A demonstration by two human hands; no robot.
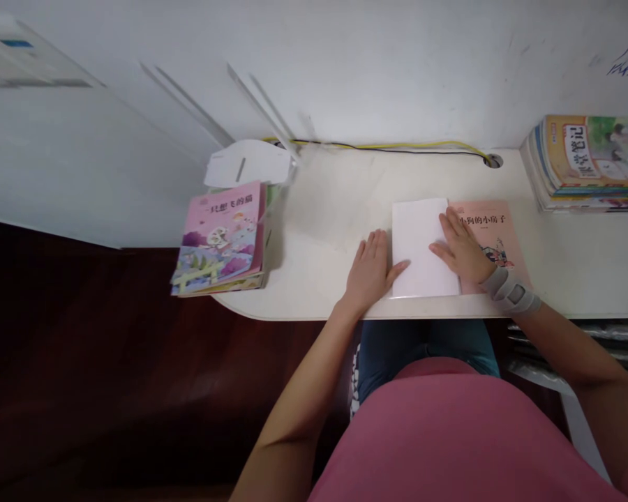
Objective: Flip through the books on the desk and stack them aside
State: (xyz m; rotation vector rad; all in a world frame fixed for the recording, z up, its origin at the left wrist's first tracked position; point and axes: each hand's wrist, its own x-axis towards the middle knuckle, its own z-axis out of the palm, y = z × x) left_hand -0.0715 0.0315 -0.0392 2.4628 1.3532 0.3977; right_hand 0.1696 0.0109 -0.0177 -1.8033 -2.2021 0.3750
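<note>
My hands lie flat on a cream desk (pixel 335 202), close to its near edge. A white paper sheet or pad (pixel 421 251) sits in front of me and overlaps the left side of a salmon-pink picture book (pixel 502 240) with a cartoon and Chinese title. My left hand (pixel 370 272) rests just left of the white sheet, its thumb lying across that sheet. My right hand (pixel 461 247) presses on the sheet's right part and reaches the pink book's cover. A grey brace (pixel 511 291) wraps my right wrist. Neither hand grips anything.
A pink picture book (pixel 220 237) overhangs the desk's left end, with a white card (pixel 245 164) behind it. A tall book stack (pixel 586 164) stands at the back right. Yellow and black cables (pixel 377 145) run along the wall to a grommet (pixel 492 161). Dark wood floor lies left.
</note>
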